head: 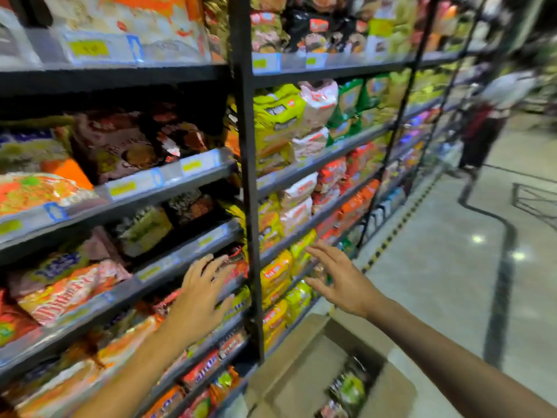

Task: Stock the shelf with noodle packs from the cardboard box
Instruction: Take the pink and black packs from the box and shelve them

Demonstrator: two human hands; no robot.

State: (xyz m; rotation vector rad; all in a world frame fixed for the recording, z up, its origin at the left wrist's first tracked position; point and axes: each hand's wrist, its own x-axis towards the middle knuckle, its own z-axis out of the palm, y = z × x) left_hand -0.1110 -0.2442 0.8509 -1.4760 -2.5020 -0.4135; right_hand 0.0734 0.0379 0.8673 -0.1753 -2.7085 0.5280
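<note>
Brown cardboard box sits below; left hand and right hand reach the dark metal shelf with fingers spread, empty; careless sweeps could topple crowded packs

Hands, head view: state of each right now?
Left hand: open, fingers spread, in front of the shelf edge, holding nothing.
Right hand: open, fingers spread, empty, above the cardboard box.
</note>
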